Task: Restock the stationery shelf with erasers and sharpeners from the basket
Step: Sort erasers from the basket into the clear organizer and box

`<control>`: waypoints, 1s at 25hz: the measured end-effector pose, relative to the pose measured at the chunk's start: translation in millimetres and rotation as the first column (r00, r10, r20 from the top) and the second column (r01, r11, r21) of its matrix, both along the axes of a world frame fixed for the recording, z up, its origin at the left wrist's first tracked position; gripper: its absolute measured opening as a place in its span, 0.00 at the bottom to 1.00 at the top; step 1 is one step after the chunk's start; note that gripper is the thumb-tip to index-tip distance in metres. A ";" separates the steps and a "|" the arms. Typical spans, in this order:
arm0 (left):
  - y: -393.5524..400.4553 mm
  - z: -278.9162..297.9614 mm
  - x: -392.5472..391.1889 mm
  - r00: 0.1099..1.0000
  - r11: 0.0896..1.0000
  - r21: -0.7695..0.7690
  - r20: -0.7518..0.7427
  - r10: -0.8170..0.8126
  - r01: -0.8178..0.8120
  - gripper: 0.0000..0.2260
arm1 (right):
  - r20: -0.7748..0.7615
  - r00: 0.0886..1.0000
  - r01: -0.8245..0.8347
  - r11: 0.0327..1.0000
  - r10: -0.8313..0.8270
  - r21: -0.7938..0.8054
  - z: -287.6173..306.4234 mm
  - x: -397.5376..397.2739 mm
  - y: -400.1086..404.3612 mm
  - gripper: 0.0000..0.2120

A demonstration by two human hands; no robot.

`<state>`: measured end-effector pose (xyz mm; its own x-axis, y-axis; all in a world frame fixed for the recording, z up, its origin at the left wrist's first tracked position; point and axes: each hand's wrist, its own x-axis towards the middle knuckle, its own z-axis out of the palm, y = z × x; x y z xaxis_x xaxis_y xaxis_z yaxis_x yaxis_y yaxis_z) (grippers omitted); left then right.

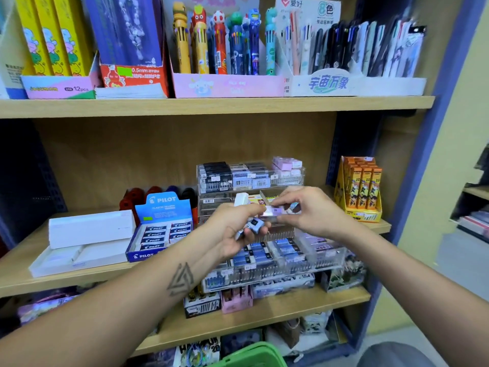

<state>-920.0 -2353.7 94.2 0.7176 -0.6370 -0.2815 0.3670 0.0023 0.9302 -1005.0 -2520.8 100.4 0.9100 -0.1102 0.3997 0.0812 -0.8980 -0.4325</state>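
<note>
Stationery shelf [185, 271]: clear tiered organiser [304, 263] largely stocked with erasers, restocking seemingly well advanced. Green basket [254, 356] at bottom edge, contents hidden. Left hand [232, 229] closed on several small erasers [253, 224]; right hand [304, 215] pinching one pale eraser [272, 211] before the organiser, unplaced.

Stationery shop. Wooden shelves [211, 105] carry retail display boxes: novelty pens [225, 43] at 12 o'clock, Pilot eraser carton [161, 229] at 9 o'clock. Price-labelled acrylic trays [251, 178] sit centre.
</note>
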 end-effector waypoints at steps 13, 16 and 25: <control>-42.4 -16.8 -20.9 0.959 0.974 -0.026 -0.171 -0.228 0.227 0.03 | -0.175 0.920 0.284 0.903 -0.352 -0.324 -29.0 -29.0 -62.2 0.05; -36.4 -15.9 -18.1 0.951 0.970 -0.065 -0.191 -0.244 0.236 0.01 | -0.074 0.925 0.299 0.832 -0.374 -0.468 -42.9 -19.9 -61.1 0.08; -19.2 -18.1 -11.2 0.961 0.972 -0.126 -0.170 -0.220 0.200 0.06 | -0.090 0.933 0.227 0.764 -0.349 -0.604 -38.4 -16.8 -55.2 0.05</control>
<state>-931.2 -2372.9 76.1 0.5075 -0.8014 -0.3166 0.5322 0.0025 0.8466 -1021.8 -2576.0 62.1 0.9355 -0.1844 0.3013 -0.2492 -0.9490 0.1930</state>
